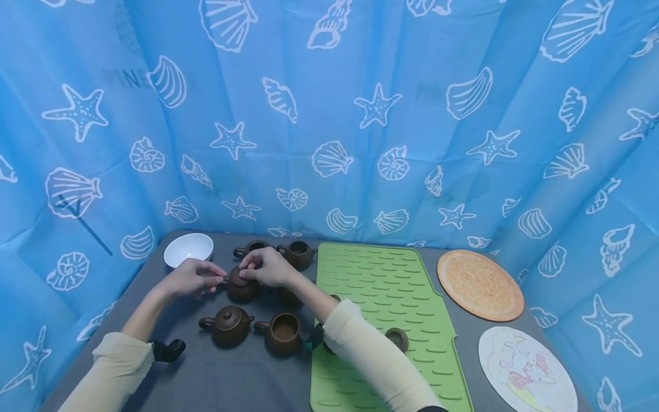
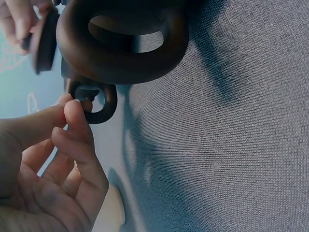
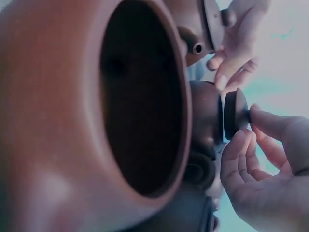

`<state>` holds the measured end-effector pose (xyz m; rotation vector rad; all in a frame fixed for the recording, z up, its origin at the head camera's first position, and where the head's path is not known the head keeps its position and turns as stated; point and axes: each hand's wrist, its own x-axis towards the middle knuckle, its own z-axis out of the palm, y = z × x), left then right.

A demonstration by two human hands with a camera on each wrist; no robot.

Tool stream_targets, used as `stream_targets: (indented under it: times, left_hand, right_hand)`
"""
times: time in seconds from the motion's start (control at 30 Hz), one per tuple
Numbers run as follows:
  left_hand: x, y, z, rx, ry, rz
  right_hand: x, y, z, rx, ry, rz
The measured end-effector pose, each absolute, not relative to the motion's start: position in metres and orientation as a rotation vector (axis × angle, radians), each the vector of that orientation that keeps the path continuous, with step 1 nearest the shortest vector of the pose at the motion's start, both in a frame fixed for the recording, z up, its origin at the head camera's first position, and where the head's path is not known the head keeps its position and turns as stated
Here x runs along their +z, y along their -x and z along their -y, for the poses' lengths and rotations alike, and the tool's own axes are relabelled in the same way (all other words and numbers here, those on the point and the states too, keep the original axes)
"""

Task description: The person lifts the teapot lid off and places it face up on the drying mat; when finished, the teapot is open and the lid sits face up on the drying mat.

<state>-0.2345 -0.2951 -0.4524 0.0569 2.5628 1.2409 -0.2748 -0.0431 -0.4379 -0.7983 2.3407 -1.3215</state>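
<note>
My left hand (image 1: 191, 278) pinches the looped handle (image 2: 111, 104) of a dark brown teapot (image 1: 242, 290) between thumb and index finger. My right hand (image 1: 272, 266) holds a round brown lid (image 3: 235, 113) by its knob. The lid is close over that teapot's mouth, with a narrow gap showing in the right wrist view. Nearer the front stand a lidded teapot (image 1: 229, 327) and an open teapot (image 1: 283, 335). Behind the hands are two more open teapots, one on the left (image 1: 254, 247) and one on the right (image 1: 298, 256). Another teapot (image 1: 288, 296) is mostly hidden by the right forearm.
A green drying mat (image 1: 370, 269) lies right of the teapots, with a loose lid (image 1: 397, 339) on it and others partly covered by the sleeve. A white bowl (image 1: 188, 249) stands at the back left. Two round mats, orange (image 1: 480, 284) and white illustrated (image 1: 527, 369), lie far right.
</note>
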Motion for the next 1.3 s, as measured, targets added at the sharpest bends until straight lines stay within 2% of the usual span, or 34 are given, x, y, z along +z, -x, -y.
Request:
stream_targets:
  times: [0.37, 0.83, 1.3]
  left_hand:
    - [-0.455, 0.233, 0.294, 1.233, -0.074, -2.588]
    - [-0.456, 0.232, 0.294, 1.254, -0.089, -2.58]
    - [-0.453, 0.231, 0.294, 1.259, -0.08, -2.573]
  right_hand:
    - [-0.424, 0.264, 0.013, -1.419, 0.926, -2.259]
    - [-0.403, 0.243, -0.063, -1.45, 1.048, -2.253]
    - [-0.402, 0.237, -0.152, -1.472, 0.875, -2.273]
